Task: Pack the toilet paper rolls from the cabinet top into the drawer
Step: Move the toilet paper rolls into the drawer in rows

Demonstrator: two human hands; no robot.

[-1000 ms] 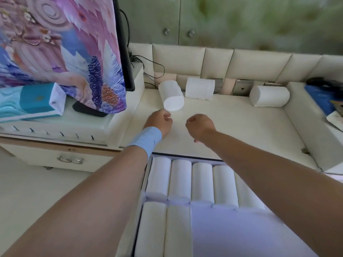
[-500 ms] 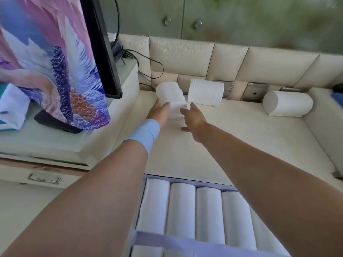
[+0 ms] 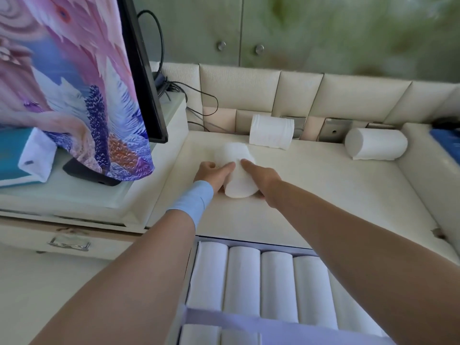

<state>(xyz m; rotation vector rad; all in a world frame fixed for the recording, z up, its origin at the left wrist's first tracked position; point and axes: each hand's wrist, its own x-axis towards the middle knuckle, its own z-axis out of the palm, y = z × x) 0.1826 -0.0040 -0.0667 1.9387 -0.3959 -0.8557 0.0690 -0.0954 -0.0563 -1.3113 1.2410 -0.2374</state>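
Observation:
A white toilet paper roll (image 3: 237,174) lies on the cream cabinet top (image 3: 323,190), its flat end facing me. My left hand (image 3: 214,175) clasps its left side and my right hand (image 3: 261,176) its right side. Two more rolls lie on their sides farther back: one (image 3: 271,131) against the padded back wall, another (image 3: 375,147) to the right. Below the cabinet edge the open drawer (image 3: 251,239) holds a row of several white rolls (image 3: 244,277) lying side by side, with more (image 3: 199,334) in a nearer row.
A TV draped in a patterned cloth (image 3: 74,83) stands on a raised unit at left, cables (image 3: 199,100) trailing behind it. A teal box (image 3: 15,155) sits by the TV base. A blue object (image 3: 445,143) lies at the far right. A padded ledge bounds the cabinet top on the right.
Both hands moved forward from loose fists near the cabinet's front to the roll and closed around it. The roll has shifted a little toward me.

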